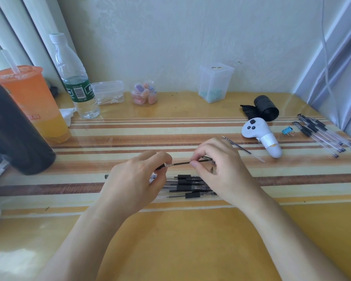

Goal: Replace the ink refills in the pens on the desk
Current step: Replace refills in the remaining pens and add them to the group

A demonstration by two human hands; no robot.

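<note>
- The left grip (138, 179) is held above the desk (190, 240), at mid-frame. Its thumb and fingers are curled round a pen barrel (161, 166).
- The right grip (217, 171) faces it, just to the right. Thumb and forefinger pinch a thin dark refill (182, 163).
- The refill lies nearly level between the two grips. Its left end meets the mouth of the barrel; how far it sits inside cannot be told.
- A small dark part shows by the right fingers; what it is cannot be told.
- A pile of pens (190, 185) lies on the desk directly under both grips, the pens roughly side by side.
- A loose refill (238, 146) lies slanted on the desk just beyond the right grip.
- A second group of pens (322, 134) lies at the far right edge, slanted and close together.
- Between that group and the loose refill lie a white controller (257, 132) and a blue clip (287, 131). A black roll (265, 107) sits behind the controller.
- Along the wall stand a clear box (215, 82), a jar (143, 93) of pastel pieces, a swab tub (108, 92) and a bottle (73, 78).
- At the left stand an orange cup (34, 102) with a straw and a dark flask (12, 128). A tissue (68, 114) lies between cup and bottle.
</note>
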